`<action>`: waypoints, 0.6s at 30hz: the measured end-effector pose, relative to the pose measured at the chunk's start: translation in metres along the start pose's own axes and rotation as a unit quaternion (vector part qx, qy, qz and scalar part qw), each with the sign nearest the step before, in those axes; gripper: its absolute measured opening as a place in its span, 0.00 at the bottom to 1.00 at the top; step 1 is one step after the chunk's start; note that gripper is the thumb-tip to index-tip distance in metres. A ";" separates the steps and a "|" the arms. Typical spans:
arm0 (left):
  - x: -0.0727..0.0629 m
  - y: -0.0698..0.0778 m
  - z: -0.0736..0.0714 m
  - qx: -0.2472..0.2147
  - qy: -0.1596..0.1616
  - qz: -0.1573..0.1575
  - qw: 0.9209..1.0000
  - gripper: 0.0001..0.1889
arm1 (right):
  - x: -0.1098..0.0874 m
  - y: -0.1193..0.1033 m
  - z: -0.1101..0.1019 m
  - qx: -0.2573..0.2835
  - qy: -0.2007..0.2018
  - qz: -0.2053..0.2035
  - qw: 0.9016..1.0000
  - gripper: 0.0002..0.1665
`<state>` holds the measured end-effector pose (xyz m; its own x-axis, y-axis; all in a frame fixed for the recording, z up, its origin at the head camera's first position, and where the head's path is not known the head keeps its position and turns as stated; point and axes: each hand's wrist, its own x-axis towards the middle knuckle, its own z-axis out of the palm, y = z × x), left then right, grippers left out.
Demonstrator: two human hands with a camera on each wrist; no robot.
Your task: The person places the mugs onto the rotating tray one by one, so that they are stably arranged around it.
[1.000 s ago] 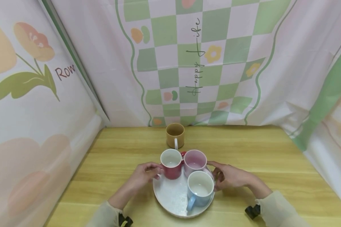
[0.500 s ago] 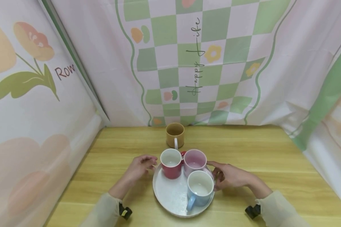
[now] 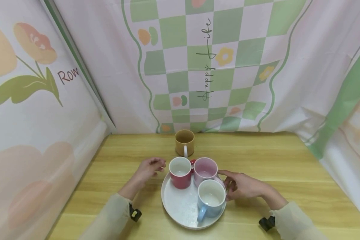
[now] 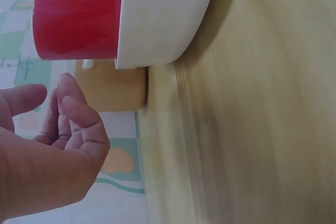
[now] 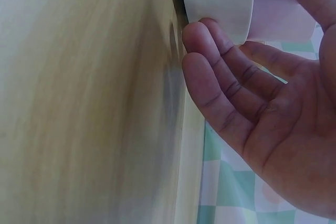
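A round white plate (image 3: 180, 210) on the table carries a red mug (image 3: 181, 181), a pink mug (image 3: 201, 181) and a light blue mug (image 3: 216, 210). Left of the red mug, my left hand (image 3: 148, 169) hovers apart from it with loosely bent fingers, holding nothing. In the left wrist view that hand (image 4: 63, 150) is below the red mug (image 4: 79, 17). My right hand (image 3: 243, 186) is at the plate's right side, index finger reaching to the pink mug. In the right wrist view its relaxed fingers (image 5: 220, 98) lie beside the plate's wall (image 5: 220, 3); contact is hard to tell.
A mustard-brown mug (image 3: 185, 146) with a white handle stands on the wooden table (image 3: 270, 156) just behind the plate. Patterned cloth hangs at the back (image 3: 174, 66) and along the left side (image 3: 48, 133).
My left hand has come away from the red mug, moving left and toward the back. The right hand, plate and mugs stay practically where they were.
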<state>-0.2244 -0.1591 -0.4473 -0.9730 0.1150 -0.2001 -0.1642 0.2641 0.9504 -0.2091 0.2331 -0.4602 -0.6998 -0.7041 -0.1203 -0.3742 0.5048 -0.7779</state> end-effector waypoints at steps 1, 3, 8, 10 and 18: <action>0.002 0.001 0.000 -0.001 -0.002 0.001 1.000 0.20 | 0.000 0.000 0.000 0.001 0.000 0.001 1.000 0.56; 0.006 0.001 0.000 -0.004 -0.006 0.001 1.000 0.20 | 0.000 -0.001 0.000 0.003 0.001 0.004 1.000 0.56; 0.015 0.003 0.001 -0.012 -0.014 -0.003 1.000 0.19 | 0.000 -0.001 0.000 0.011 0.002 0.008 1.000 0.56; 0.018 0.003 0.001 -0.012 -0.016 -0.003 1.000 0.19 | 0.000 -0.001 0.000 0.015 0.003 0.008 1.000 0.56; 0.032 0.002 0.005 -0.016 -0.029 -0.003 0.999 0.20 | -0.001 0.000 0.000 0.019 0.006 0.003 1.000 0.54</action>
<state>-0.2549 -0.1504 -0.4532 -0.9611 0.1693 -0.2184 -0.1759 0.2348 0.9560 -0.2085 0.2342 -0.4601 -0.7093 -0.6949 -0.1184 -0.3462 0.4897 -0.8002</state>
